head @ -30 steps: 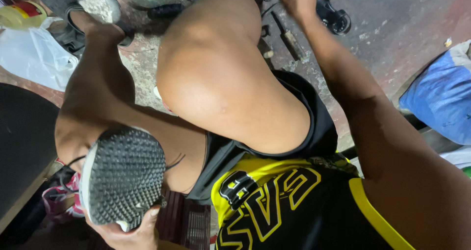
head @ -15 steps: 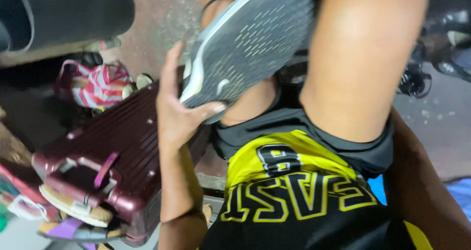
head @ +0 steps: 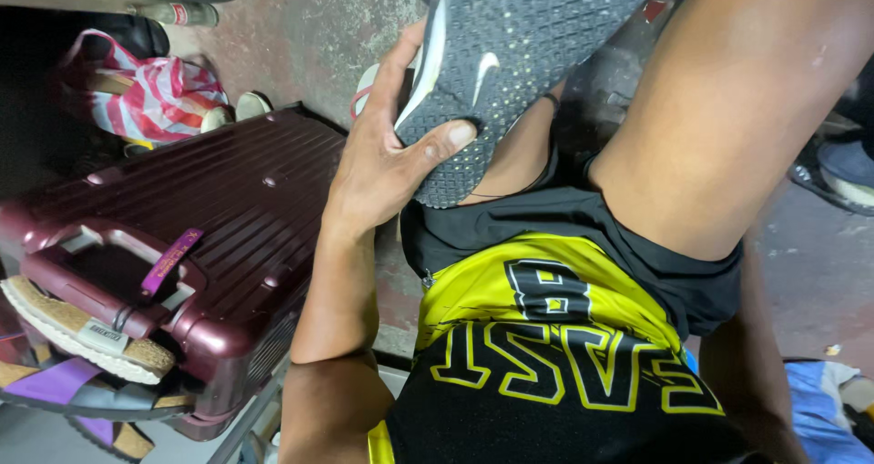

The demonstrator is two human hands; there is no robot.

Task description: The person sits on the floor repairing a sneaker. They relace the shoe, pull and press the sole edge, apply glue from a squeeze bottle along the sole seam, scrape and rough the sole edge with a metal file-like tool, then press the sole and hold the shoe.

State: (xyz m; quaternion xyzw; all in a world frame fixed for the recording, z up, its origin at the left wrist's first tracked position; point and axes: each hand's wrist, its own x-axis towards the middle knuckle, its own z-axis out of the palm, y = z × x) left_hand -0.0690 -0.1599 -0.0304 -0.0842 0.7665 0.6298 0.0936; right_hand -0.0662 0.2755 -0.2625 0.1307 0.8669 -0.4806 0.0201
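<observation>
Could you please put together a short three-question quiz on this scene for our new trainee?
1. True or false: the left hand grips the grey shoe by its sole, thumb pressed on the tread.
2. What lies directly to the left of the left hand?
A. a maroon hard-shell suitcase
B. a blue bucket
C. a wooden stool
3. Fill in: at the top left, beyond the suitcase, sits a bag striped in pink and ____.

Key
1. True.
2. A.
3. White. The right hand is out of view, so nothing can be said about it.
</observation>
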